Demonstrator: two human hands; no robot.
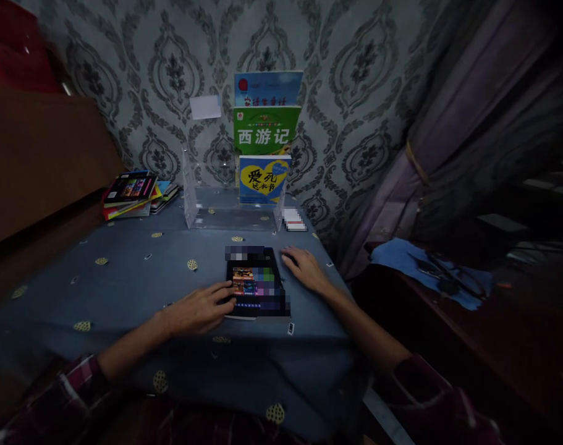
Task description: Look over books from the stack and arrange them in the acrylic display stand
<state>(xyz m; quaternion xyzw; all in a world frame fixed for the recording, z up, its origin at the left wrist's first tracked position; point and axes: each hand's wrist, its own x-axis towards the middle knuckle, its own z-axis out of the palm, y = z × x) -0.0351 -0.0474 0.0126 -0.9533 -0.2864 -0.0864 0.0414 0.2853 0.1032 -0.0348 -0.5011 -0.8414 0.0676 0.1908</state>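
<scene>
A black-covered book [253, 296] with small coloured pictures lies flat on the cloth-covered table [137, 266], close to the front edge. Parts of its cover are blurred into blocks. My left hand [202, 309] rests at its left side, with loosely stretched fingertips touching that edge. To the right of the book, my right hand [305, 268] lies low over the tablecloth near the upper corner, its fingers extended and holding nothing. Beyond the book stands a clear tiered display rack [235, 217]. Its right side bears a yellow-and-blue book [262, 179], a green book [266, 131] and a light-blue book [268, 88].
A pile of books [131, 191] sits at the table's back left. A white blurred-over item [294, 219] lies beside the rack's right foot. On the right, a dark red surface [508, 352] holds a blue cloth [397, 256] with dark items. A tied curtain [402, 142] hangs there.
</scene>
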